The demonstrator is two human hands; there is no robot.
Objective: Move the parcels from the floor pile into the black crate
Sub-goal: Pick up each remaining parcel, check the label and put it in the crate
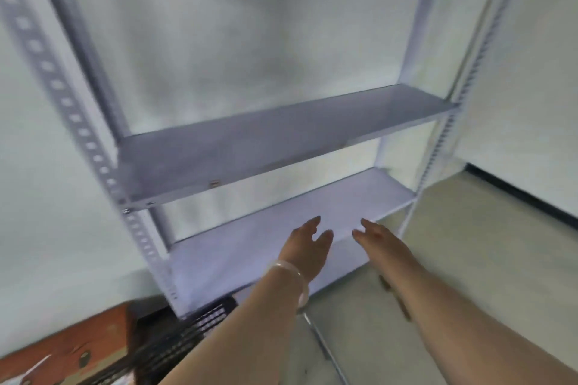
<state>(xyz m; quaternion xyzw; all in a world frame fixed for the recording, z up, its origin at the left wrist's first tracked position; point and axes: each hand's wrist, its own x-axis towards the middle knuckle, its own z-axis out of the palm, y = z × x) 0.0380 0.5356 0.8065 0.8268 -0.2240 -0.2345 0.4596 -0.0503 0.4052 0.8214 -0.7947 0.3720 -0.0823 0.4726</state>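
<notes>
Both of my arms reach forward over the floor towards a grey metal shelf rack. My left hand [308,247] is open with spread fingers, holds nothing, and wears a pale bangle on the wrist. My right hand [380,239] is open too and holds nothing. The black crate [187,334], with a slotted wall, shows partly at the bottom left under my left forearm. An orange-brown parcel [75,344] lies at the bottom left corner beside the crate. The view is blurred.
The grey shelf rack [281,141] stands against the white wall, with two bare shelves in view; its lower shelf [250,247] is just beyond my hands. Beige floor [469,228] extends to the right, edged by a black skirting line.
</notes>
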